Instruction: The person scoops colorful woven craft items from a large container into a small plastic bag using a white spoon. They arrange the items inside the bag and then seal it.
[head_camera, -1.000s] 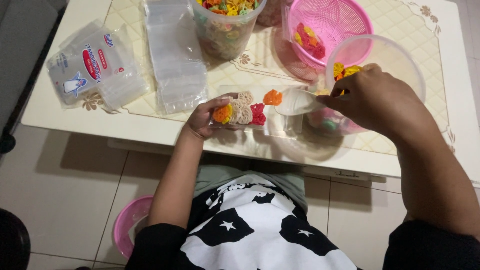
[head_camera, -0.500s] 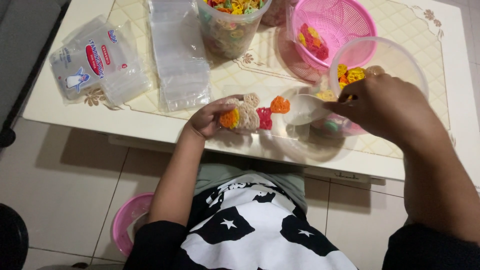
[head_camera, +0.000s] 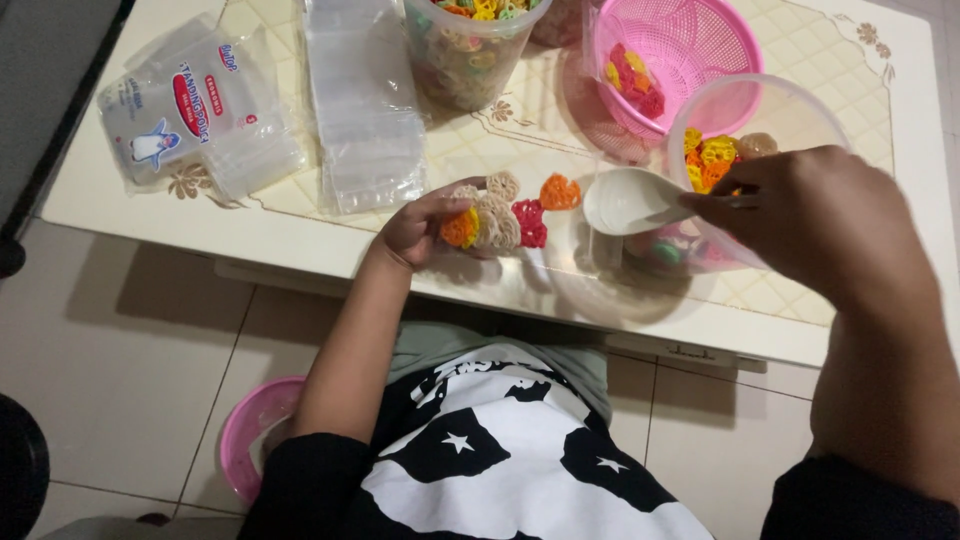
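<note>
Near the table's front edge (head_camera: 300, 250), left hand (head_camera: 420, 228) clasps crackers (head_camera: 495, 215); right hand (head_camera: 810, 215) grips white spoon (head_camera: 625, 200)

The scene is seen from a single camera worn on the head, aimed steeply down over the chest and lap. The near edge of the table (head_camera: 300, 225) is crossed by the view, with floor tiles shown below it. The left hand (head_camera: 420, 228) and right hand (head_camera: 815, 225) are caught close up, mid-frame. No second view is given, so nothing is shared.
</note>
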